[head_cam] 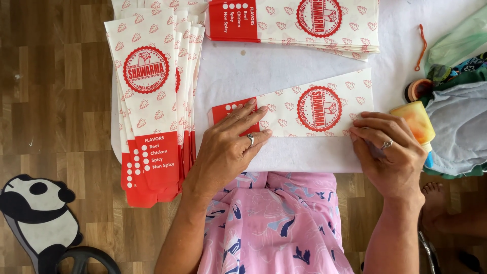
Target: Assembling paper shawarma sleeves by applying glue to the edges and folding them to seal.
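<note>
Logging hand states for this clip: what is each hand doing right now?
Left hand: open, flat on the paper sleeve.
Right hand: open, fingertips pressing the sleeve's other end.

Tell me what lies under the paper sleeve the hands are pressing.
A white sheet lies under the sleeve. The left hand covers its red end; the right hand covers its right edge.

panda mat, orange string, glue bottle

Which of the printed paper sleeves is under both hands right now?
The single sleeve lying crosswise on the white sheet, left hand on its red end, right hand on the other; the rest sit in stacks.
</note>
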